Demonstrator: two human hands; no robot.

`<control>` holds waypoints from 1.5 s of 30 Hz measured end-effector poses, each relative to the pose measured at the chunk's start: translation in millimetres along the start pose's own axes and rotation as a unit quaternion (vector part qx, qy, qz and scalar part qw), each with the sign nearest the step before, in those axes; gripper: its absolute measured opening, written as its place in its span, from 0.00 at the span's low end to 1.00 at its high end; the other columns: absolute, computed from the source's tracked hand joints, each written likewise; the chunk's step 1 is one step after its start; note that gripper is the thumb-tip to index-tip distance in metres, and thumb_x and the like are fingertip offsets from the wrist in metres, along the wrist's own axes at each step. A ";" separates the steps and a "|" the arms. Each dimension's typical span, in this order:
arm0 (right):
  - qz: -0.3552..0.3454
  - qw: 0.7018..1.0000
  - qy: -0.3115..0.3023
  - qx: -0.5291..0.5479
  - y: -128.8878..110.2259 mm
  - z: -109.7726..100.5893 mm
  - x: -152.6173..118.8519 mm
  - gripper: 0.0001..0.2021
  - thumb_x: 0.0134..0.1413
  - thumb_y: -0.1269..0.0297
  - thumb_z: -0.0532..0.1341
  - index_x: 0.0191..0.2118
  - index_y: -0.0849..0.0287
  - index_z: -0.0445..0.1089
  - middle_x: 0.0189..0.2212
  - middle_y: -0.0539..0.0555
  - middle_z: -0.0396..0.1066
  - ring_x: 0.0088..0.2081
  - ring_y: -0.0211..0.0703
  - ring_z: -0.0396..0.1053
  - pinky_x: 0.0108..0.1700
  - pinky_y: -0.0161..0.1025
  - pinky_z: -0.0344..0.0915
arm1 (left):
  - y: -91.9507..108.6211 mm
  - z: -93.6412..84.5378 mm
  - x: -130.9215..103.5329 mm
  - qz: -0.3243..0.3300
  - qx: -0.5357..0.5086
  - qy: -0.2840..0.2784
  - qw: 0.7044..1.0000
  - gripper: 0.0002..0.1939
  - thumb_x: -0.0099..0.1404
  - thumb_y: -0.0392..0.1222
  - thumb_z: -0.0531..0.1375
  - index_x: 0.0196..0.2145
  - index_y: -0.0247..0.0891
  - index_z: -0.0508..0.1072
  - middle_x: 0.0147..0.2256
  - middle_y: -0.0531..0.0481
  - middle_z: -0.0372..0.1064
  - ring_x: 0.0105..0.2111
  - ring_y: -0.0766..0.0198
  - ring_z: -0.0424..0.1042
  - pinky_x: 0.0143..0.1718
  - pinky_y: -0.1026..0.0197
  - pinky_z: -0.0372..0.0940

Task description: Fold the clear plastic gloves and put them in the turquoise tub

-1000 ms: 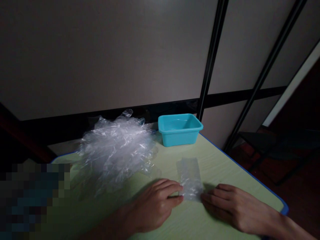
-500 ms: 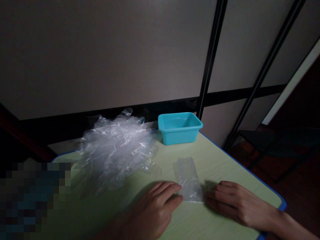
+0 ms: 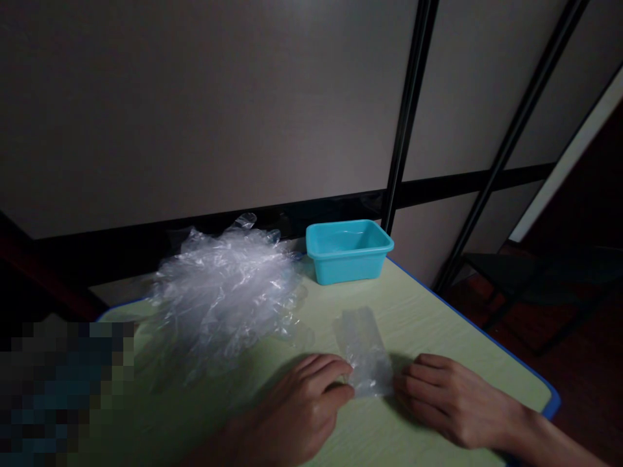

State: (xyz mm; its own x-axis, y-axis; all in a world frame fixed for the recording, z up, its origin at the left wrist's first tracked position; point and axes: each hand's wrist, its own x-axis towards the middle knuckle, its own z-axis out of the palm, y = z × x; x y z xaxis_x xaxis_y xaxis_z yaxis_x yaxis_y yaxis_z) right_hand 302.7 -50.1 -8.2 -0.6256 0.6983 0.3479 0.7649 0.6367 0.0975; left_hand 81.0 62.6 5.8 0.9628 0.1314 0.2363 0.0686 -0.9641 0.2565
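Observation:
A folded clear plastic glove (image 3: 365, 350) lies flat on the pale green table. My left hand (image 3: 311, 402) rests at its near left edge, thumb and forefinger closing on the film. At the near right corner, my right hand (image 3: 442, 395) has its fingers curled together against the edge; its fingertips are partly hidden. To the left rises a loose heap of thin, clear disposable gloves (image 3: 228, 292), crinkled and shiny, with finger shapes sticking out. A turquoise plastic basin (image 3: 348, 269) stands behind the folded glove.
The table (image 3: 418, 311) has a blue rim and stands against sliding panels (image 3: 219, 117) with black frames. To the right, a dark chair (image 3: 525, 279) stands on the reddish floor. A blurred-out patch covers the lower left.
My right hand has shifted slightly left, up to the folded glove's edge. The glove's far end leans a little further left. My left hand has hardly moved.

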 end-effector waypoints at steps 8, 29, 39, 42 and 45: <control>-0.010 1.000 -0.025 -0.014 1.1 -7.4 0.1 0.18 0.62 0.72 0.42 0.27 0.59 0.65 0.26 0.53 0.67 0.27 0.40 0.59 0.28 0.39 0.52 | -0.9 1.0 6.8 0.017 0.013 -0.013 1.000 0.11 0.56 0.27 0.52 0.35 0.37 0.68 0.48 0.48 0.63 0.51 0.61 0.59 0.52 0.58 0.55; 0.053 0.989 -0.035 0.130 20.0 5.5 7.8 0.12 0.58 0.67 0.48 0.44 0.65 0.63 0.42 0.61 0.67 0.44 0.47 0.63 0.44 0.45 0.61 | -1.5 21.7 19.2 -0.037 -0.036 0.082 0.995 0.09 0.56 0.27 0.55 0.32 0.37 0.71 0.36 0.51 0.69 0.36 0.64 0.68 0.41 0.61 0.62; 0.294 0.900 -0.015 0.323 26.5 3.7 20.3 0.11 0.60 0.62 0.48 0.29 0.60 0.60 0.24 0.49 0.63 0.25 0.36 0.60 0.27 0.33 0.58 | -7.3 16.7 37.5 -0.265 -0.311 0.091 0.908 0.05 0.57 0.33 0.53 0.28 0.35 0.68 0.29 0.52 0.69 0.31 0.63 0.69 0.31 0.65 0.61; 0.337 0.840 0.028 0.424 34.9 11.1 30.5 0.09 0.58 0.62 0.49 0.28 0.59 0.57 0.22 0.47 0.60 0.23 0.34 0.57 0.23 0.31 0.54 | -17.8 16.4 45.3 -0.316 -0.459 0.091 0.825 0.07 0.53 0.32 0.54 0.33 0.36 0.63 0.29 0.52 0.69 0.28 0.64 0.69 0.25 0.67 0.60; 0.366 0.787 0.056 0.494 41.7 21.9 37.2 0.05 0.54 0.65 0.52 0.32 0.59 0.55 0.19 0.44 0.58 0.20 0.32 0.54 0.20 0.29 0.49 | -23.8 12.4 50.9 -0.378 -0.510 0.097 0.767 0.15 0.50 0.31 0.56 0.36 0.37 0.59 0.29 0.52 0.68 0.24 0.66 0.68 0.19 0.69 0.58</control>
State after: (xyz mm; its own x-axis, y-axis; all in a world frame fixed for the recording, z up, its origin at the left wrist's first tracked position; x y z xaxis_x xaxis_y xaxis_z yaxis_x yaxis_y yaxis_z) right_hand 307.9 9.7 -11.7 -0.0122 0.9982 0.0590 0.3874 0.0591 -0.9200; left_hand 131.6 89.4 0.1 0.6846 0.6908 -0.2326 0.2538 0.0733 0.9645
